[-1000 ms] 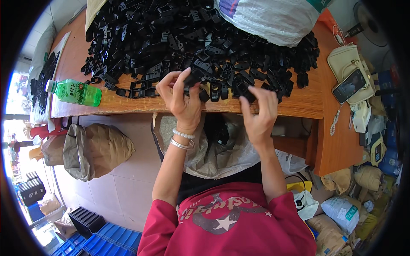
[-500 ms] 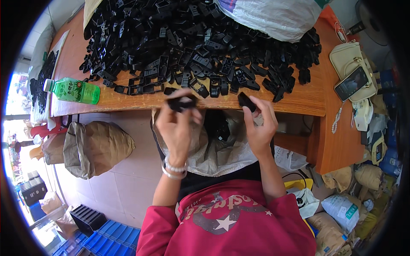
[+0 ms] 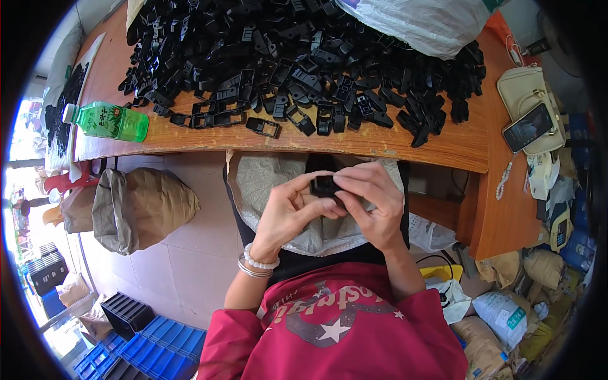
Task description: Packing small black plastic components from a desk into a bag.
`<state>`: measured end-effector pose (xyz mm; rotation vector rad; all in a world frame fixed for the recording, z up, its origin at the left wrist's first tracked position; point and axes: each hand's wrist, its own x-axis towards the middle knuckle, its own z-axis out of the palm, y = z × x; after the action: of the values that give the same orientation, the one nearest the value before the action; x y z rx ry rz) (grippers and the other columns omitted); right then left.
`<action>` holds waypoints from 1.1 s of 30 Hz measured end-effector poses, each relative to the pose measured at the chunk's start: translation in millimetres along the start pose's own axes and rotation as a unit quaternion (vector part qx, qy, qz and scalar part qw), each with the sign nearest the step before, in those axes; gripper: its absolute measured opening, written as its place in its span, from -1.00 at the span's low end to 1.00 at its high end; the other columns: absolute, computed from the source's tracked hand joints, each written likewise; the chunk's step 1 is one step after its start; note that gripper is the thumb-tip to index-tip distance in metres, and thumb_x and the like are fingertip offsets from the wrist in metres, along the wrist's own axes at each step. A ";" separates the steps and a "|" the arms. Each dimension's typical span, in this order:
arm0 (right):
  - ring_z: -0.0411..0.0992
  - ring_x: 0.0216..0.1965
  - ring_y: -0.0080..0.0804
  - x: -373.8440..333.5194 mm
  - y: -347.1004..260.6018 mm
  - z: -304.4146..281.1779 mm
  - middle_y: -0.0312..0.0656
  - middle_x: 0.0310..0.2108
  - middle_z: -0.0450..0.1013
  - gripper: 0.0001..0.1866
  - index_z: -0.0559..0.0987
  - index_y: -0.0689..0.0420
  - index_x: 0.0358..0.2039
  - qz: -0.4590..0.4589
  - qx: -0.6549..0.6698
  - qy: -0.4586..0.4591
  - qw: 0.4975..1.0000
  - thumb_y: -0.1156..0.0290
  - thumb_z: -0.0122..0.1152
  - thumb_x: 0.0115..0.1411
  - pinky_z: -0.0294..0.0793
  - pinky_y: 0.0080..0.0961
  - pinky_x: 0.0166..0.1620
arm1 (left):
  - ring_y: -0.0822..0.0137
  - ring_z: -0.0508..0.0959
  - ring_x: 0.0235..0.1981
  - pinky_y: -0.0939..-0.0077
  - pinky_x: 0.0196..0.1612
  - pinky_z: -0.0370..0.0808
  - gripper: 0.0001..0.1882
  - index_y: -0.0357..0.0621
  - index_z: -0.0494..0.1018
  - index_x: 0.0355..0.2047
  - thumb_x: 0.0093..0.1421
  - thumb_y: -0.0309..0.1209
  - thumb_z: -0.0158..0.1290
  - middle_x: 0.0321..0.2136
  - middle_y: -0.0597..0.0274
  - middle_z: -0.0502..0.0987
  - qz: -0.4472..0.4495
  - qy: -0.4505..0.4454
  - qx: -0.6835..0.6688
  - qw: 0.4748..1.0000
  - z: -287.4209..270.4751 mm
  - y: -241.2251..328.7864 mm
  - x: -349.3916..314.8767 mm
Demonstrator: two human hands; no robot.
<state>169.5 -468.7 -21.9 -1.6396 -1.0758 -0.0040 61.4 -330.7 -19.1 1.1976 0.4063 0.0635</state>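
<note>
Over my lap, my left hand [image 3: 297, 209] and my right hand [image 3: 373, 199] meet at a black plastic part [image 3: 323, 185]. The left fingers and thumb grip its left side and underside; my right thumb and fingers pinch its right end. Whether it is one piece or two pressed together I cannot tell, since the fingers cover much of it. Beneath the hands lies an open woven sack [image 3: 256, 190] across my lap. Beyond, a big heap of black plastic parts [image 3: 253, 69] covers much of the wooden table [image 3: 354, 142], some of them open rectangular frames near the front edge.
A green drink bottle [image 3: 114, 121] lies on its side at the table's left. At right are a cream handbag [image 3: 522, 88] and a phone [image 3: 528, 128]. A white plastic sack [image 3: 418, 25] rests on the heap. Paper sacks [image 3: 149, 206] and blue crates [image 3: 161, 348] stand lower left.
Both hands have come together and down from the table edge to above the lap. The parts they held apart are now at one spot between the fingers.
</note>
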 end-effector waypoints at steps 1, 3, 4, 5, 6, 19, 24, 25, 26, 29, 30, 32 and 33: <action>0.45 -0.25 -0.21 -0.4 0.6 0.8 -0.19 -0.26 0.54 -0.71 0.64 0.19 -0.27 -0.007 0.001 -0.008 1.000 0.65 0.32 -0.09 0.48 -0.37 -0.21 | 0.43 0.64 -0.47 0.71 -0.39 0.52 -0.59 -0.40 0.34 0.08 0.24 -0.53 0.07 -0.49 0.11 0.63 0.000 -0.003 0.018 1.000 -1.5 0.0 0.3; 0.45 -0.23 -0.20 -1.1 3.0 -2.7 -0.18 -0.23 0.53 -0.71 0.64 0.18 -0.27 -0.022 -0.020 -0.025 0.999 0.63 0.32 -0.08 0.47 -0.37 -0.19 | 0.44 0.64 -0.47 0.71 -0.40 0.51 -0.60 -0.40 0.34 0.08 0.25 -0.52 0.06 -0.50 0.13 0.62 -0.008 -0.008 0.038 0.999 -3.2 3.7 -1.4; 0.45 -0.21 -0.18 -1.3 4.0 -4.1 -0.16 -0.20 0.52 -0.72 0.64 0.17 -0.26 -0.039 -0.041 -0.041 0.998 0.61 0.31 -0.06 0.46 -0.36 -0.17 | 0.45 0.63 -0.46 0.71 -0.42 0.50 -0.60 -0.40 0.33 0.08 0.26 -0.51 0.05 -0.52 0.14 0.61 -0.016 -0.013 0.057 0.998 -3.3 4.5 -2.5; 0.45 -0.21 -0.18 0.3 4.7 -4.8 -0.16 -0.20 0.52 -0.72 0.64 0.17 -0.26 -0.038 -0.040 -0.043 0.998 0.61 0.31 -0.06 0.46 -0.36 -0.17 | 0.45 0.63 -0.46 0.71 -0.42 0.50 -0.60 -0.40 0.33 0.08 0.26 -0.51 0.05 -0.52 0.14 0.61 -0.017 -0.012 0.057 0.998 -2.3 2.4 -2.6; 0.45 -0.19 -0.15 3.2 4.9 -5.9 -0.14 -0.16 0.51 -0.72 0.64 0.17 -0.24 -0.059 -0.046 -0.047 0.996 0.59 0.31 -0.05 0.46 -0.36 -0.15 | 0.46 0.63 -0.48 0.71 -0.43 0.49 -0.61 -0.38 0.34 0.08 0.26 -0.50 0.04 -0.54 0.17 0.60 0.001 0.009 0.045 0.999 -0.3 -1.4 -2.3; 0.47 -0.22 -0.21 1.6 8.7 -13.8 -0.10 -0.27 0.49 -0.75 0.60 0.24 -0.26 0.089 0.011 -0.071 0.993 0.58 0.34 -0.02 0.44 -0.43 -0.16 | 0.30 0.56 -0.36 0.49 -0.30 0.49 -0.58 -0.24 0.43 -0.04 0.05 -0.55 0.20 -0.34 0.10 0.53 0.268 0.133 0.376 0.877 -28.3 8.2 13.5; 0.38 -0.26 -0.23 29.4 47.2 -19.8 -0.19 -0.28 0.43 -0.79 0.60 0.22 -0.21 0.012 -0.316 0.097 0.944 0.56 0.23 0.09 0.36 -0.35 -0.21 | 0.11 0.53 -0.42 0.40 -0.36 0.46 -0.78 -0.26 0.48 -0.18 0.13 -0.61 0.09 -0.36 0.07 0.47 0.266 0.261 0.584 0.721 -65.9 17.5 39.9; 0.38 -0.26 -0.23 34.9 50.6 -19.1 -0.19 -0.28 0.43 -0.79 0.60 0.22 -0.21 0.012 -0.317 0.099 0.943 0.56 0.23 0.09 0.36 -0.35 -0.21 | 0.10 0.52 -0.43 0.39 -0.36 0.46 -0.80 -0.25 0.49 -0.21 0.12 -0.60 0.10 -0.36 0.08 0.46 0.270 0.247 0.605 0.707 -66.8 17.4 40.7; 0.37 -0.25 -0.25 39.8 53.1 -17.9 -0.20 -0.28 0.43 -0.77 0.60 0.21 -0.19 0.007 -0.333 0.089 0.939 0.56 0.24 0.09 0.33 -0.34 -0.20 | 0.10 0.52 -0.44 0.39 -0.37 0.46 -0.82 -0.25 0.49 -0.23 0.12 -0.60 0.10 -0.36 0.09 0.46 0.273 0.234 0.625 0.693 -66.2 18.7 41.4; 0.35 -0.23 -0.30 52.0 55.5 -14.4 -0.23 -0.28 0.42 -0.73 0.60 0.16 -0.16 -0.007 -0.347 0.069 0.935 0.50 0.27 0.08 0.26 -0.34 -0.19 | 0.12 0.53 -0.40 0.39 -0.33 0.47 -0.84 -0.24 0.48 -0.28 0.08 -0.61 0.13 -0.34 0.05 0.47 0.301 0.243 0.604 0.697 -56.3 19.2 36.6; 0.35 -0.23 -0.30 56.5 51.6 -12.8 -0.25 -0.28 0.42 -0.73 0.60 0.14 -0.15 -0.003 -0.339 0.057 0.939 0.48 0.29 0.08 0.25 -0.34 -0.19 | 0.12 0.54 -0.38 0.40 -0.31 0.48 -0.82 -0.24 0.48 -0.28 0.07 -0.62 0.15 -0.33 0.03 0.47 0.340 0.253 0.591 0.686 -54.2 18.9 36.1; 0.35 -0.23 -0.32 61.0 52.7 -10.3 -0.27 -0.30 0.43 -0.73 0.61 0.11 -0.17 -0.004 -0.343 0.043 0.938 0.44 0.31 0.06 0.23 -0.35 -0.18 | 0.10 0.53 -0.33 0.38 -0.27 0.49 -0.79 -0.27 0.46 -0.26 0.05 -0.64 0.15 -0.23 -0.03 0.50 0.372 0.213 0.550 0.717 -50.6 17.3 33.9; 0.35 -0.23 -0.32 59.5 55.7 -8.9 -0.27 -0.30 0.43 -0.73 0.61 0.11 -0.17 -0.004 -0.343 0.042 0.938 0.44 0.31 0.06 0.23 -0.35 -0.18 | 0.07 0.53 -0.29 0.36 -0.26 0.49 -0.78 -0.28 0.45 -0.25 0.05 -0.63 0.14 -0.19 -0.04 0.50 0.366 0.189 0.512 0.753 -47.3 13.8 30.1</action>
<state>244.2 -436.1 -31.2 -2.2291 -1.0768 -0.5010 75.6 -275.6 -29.0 2.4170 0.2840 0.8775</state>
